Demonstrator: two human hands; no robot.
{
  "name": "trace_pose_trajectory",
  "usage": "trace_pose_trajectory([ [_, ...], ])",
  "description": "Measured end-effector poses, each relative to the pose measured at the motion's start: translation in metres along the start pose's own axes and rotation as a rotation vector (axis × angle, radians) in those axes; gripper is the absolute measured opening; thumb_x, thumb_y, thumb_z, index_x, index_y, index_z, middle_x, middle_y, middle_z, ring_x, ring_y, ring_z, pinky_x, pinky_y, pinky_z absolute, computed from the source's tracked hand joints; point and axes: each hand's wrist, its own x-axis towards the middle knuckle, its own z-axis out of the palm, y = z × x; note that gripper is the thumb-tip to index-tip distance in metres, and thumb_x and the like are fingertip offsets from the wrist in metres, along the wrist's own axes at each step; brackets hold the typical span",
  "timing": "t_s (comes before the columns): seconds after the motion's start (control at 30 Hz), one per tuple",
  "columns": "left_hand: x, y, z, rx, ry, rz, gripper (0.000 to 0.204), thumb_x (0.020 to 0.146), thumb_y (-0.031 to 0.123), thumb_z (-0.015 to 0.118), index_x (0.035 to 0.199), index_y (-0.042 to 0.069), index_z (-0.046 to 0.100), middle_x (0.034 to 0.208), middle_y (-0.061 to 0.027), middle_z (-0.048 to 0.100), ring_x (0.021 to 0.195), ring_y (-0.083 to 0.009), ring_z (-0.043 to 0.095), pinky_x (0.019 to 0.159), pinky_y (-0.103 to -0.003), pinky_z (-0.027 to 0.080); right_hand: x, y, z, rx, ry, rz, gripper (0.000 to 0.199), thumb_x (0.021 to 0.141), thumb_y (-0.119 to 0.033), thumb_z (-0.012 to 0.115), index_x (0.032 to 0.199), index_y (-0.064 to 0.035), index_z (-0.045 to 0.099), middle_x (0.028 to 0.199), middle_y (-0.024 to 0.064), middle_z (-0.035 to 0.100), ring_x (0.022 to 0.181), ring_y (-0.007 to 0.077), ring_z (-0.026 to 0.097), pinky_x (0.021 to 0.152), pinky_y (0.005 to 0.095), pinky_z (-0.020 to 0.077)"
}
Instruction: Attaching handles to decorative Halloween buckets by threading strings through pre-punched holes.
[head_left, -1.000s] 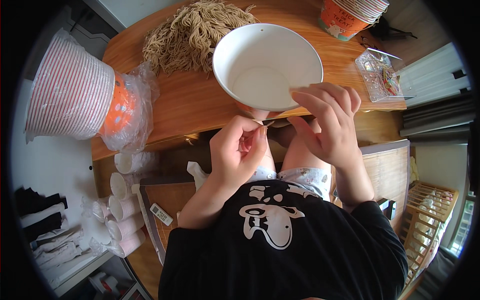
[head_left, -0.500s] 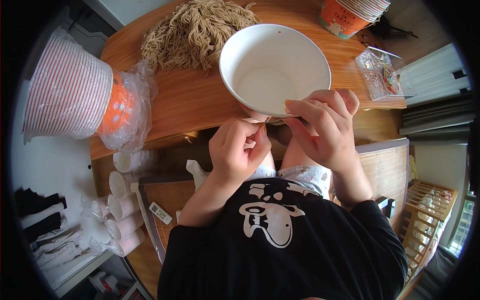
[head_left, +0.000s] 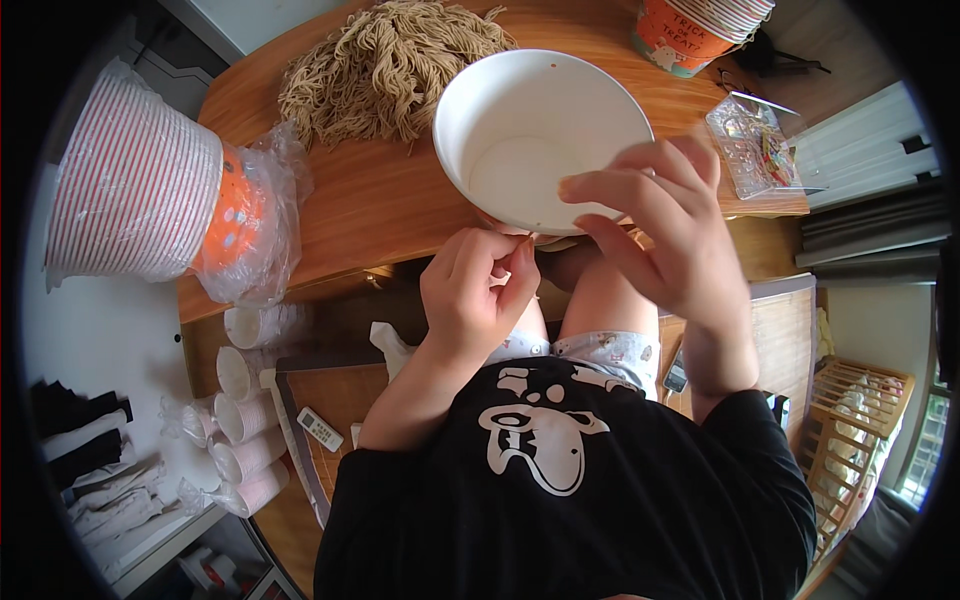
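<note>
Far left of the left hand (head_left: pixel 478 295), a stack of striped bowls (head_left: pixel 130 190) lies on its side in a clear plastic bag (head_left: pixel 262 215), orange bases showing. Above that hand sits a noodle heap (head_left: pixel 385 62). The left hand pinches something small at the bowl (head_left: pixel 540 135) rim; what it is I cannot tell. The right hand (head_left: pixel 665 230), fingers spread, rests on the white bowl's near edge. Above it stands an orange cup stack (head_left: pixel 695 28); to its right, a clear box (head_left: pixel 762 145)
</note>
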Motion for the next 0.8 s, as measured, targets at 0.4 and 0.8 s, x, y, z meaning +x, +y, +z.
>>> trace_pose_trajectory([
  [0.4,0.001,0.004,0.002,-0.08,-0.036,-0.091,0.013,0.088,0.002,0.073,0.089,0.001,0.061,0.073,-0.0069,0.065,0.06,-0.0155,0.062,0.052,-0.027,0.049,0.055,0.036,0.015,0.335,-0.474,-0.22,0.024,0.084,-0.01,0.072,0.106,-0.0176,0.071,0.088,-0.0032,0.073,0.097,0.0184,0.065,0.11,0.0435,0.0336],
  [0.8,-0.004,0.004,-0.013,-1.023,-0.192,-0.619,0.015,0.103,0.006,0.059,0.109,-0.006,0.064,0.099,-0.0098,0.072,0.092,-0.0127,0.068,0.086,-0.027,0.054,-0.007,-0.036,0.01,0.049,0.083,0.019,0.035,0.071,-0.011,0.075,0.104,-0.0167,0.07,0.082,-0.0089,0.064,0.087,0.0142,0.061,0.082,0.0349,0.0418],
])
